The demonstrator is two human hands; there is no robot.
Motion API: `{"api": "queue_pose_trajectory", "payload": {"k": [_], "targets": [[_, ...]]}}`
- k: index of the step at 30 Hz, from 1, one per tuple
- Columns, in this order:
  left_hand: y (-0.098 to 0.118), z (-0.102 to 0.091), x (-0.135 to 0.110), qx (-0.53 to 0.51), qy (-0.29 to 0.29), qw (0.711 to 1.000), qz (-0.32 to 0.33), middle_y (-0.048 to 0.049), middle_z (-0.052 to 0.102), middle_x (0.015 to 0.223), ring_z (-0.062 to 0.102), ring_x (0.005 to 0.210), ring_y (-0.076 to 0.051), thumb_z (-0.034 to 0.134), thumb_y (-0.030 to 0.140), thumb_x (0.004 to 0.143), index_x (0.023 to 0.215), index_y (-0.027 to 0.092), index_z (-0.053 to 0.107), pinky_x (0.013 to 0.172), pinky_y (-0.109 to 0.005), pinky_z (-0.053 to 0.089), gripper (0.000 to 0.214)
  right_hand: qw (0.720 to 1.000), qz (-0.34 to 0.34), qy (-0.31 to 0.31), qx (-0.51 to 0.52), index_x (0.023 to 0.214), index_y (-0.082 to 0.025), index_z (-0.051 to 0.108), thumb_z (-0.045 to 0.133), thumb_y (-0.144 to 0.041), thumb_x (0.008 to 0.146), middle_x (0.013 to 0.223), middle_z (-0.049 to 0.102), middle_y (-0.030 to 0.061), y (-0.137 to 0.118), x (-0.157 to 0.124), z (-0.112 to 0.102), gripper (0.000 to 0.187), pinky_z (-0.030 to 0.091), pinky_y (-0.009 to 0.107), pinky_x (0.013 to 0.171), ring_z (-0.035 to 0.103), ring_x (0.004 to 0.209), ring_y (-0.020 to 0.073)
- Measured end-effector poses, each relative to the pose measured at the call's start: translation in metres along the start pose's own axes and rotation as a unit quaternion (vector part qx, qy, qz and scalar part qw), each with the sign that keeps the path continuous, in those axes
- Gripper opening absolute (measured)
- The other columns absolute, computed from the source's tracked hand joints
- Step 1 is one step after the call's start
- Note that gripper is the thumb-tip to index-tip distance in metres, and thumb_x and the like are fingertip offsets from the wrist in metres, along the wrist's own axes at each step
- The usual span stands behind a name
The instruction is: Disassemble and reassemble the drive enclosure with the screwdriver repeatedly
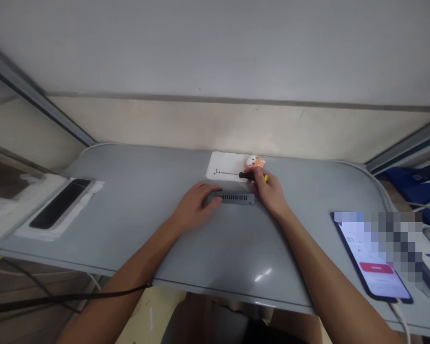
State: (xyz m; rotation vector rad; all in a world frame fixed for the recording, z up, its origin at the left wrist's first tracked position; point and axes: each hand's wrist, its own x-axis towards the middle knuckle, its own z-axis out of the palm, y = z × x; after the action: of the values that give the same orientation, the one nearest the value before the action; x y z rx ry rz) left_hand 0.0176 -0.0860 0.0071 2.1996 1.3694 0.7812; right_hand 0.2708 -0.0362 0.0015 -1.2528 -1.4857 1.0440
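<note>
The grey slotted case [236,198] lies on the counter [139,186], its row of dark slots toward the person. The left hand [193,205] grips the case's left end, with the thumb on the near side and the fingers over the top. The right hand [271,193], just beside the case's right end, is closed around the handle of a screwdriver [247,176]; whether it also touches the case I cannot tell. The screwdriver's shaft points left over white paper [229,160] just beyond the case, its tip near a few small dark pieces [217,171]. An orange and white toy [252,161] sits beyond the case's right end. Well to the right of the case lies a lit phone [376,277], and well to its left a black slab [60,204]
</note>
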Motion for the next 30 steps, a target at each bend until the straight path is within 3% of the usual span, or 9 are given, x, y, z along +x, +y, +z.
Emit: {"api": "queue_pose_trajectory", "payload": {"k": [6,12,17,21,26,30], "targets": [[-0.004,-0.001,-0.001,-0.034,0.032,0.999,-0.021,-0.0099,0.075,0.115,0.068,0.111,-0.027,0.045,0.055,0.109,0.124,0.021,0.074,0.103,-0.045,0.055,0.047,1.000,0.008,-0.020,0.013,0.110,-0.020,0.076,0.045,-0.080,0.097,0.096,0.077,0.0072,0.002,0.000,0.002,0.069,0.049,0.031,0.073,0.067,0.076,0.0174],[-0.011,0.001,-0.004,-0.075,0.044,0.996,-0.036,-0.0105,0.073,0.116,0.069,0.108,-0.025,0.048,0.062,0.108,0.129,0.022,0.071,0.101,-0.043,0.056,0.051,0.999,0.013,-0.018,0.034,0.108,-0.019,0.076,0.048,-0.081,0.095,0.107,0.079,0.0095,0.000,0.000,0.003,0.069,0.052,0.034,0.081,0.071,0.086,0.0202],[-0.011,0.000,-0.004,-0.063,0.034,0.996,-0.048,-0.0087,0.073,0.111,0.069,0.101,-0.023,0.054,0.054,0.106,0.126,0.022,0.073,0.094,-0.039,0.058,0.042,0.994,0.050,0.048,0.081,0.103,-0.021,0.079,0.043,-0.083,0.096,0.090,0.076,0.0062,-0.003,-0.002,-0.001,0.072,0.049,0.034,0.076,0.067,0.080,0.0206],[-0.011,0.000,-0.005,-0.048,0.049,0.996,-0.050,-0.0067,0.073,0.110,0.068,0.099,-0.023,0.065,0.047,0.101,0.125,0.025,0.074,0.092,-0.038,0.058,0.034,0.975,0.082,0.081,0.189,0.090,-0.024,0.076,0.047,-0.082,0.095,0.097,0.077,0.0055,-0.002,0.000,-0.005,0.065,0.047,0.031,0.067,0.064,0.073,0.0179],[-0.009,0.000,-0.007,-0.057,0.068,0.994,-0.056,-0.0051,0.073,0.110,0.069,0.099,-0.022,0.074,0.040,0.097,0.129,0.027,0.072,0.091,-0.037,0.058,0.035,0.960,0.091,0.067,0.257,0.073,-0.024,0.070,0.054,-0.081,0.089,0.075,0.067,0.0039,-0.007,0.002,-0.005,0.061,0.034,0.030,0.054,0.051,0.060,0.0158],[-0.005,-0.001,-0.009,-0.059,0.077,0.994,-0.054,-0.0047,0.072,0.109,0.068,0.100,-0.021,0.075,0.037,0.097,0.128,0.026,0.072,0.091,-0.035,0.057,0.034,0.952,0.110,0.045,0.282,0.069,-0.023,0.072,0.062,-0.075,0.087,0.070,0.062,0.0030,-0.012,-0.002,-0.003,0.056,0.035,0.030,0.055,0.049,0.060,0.0143]]}}
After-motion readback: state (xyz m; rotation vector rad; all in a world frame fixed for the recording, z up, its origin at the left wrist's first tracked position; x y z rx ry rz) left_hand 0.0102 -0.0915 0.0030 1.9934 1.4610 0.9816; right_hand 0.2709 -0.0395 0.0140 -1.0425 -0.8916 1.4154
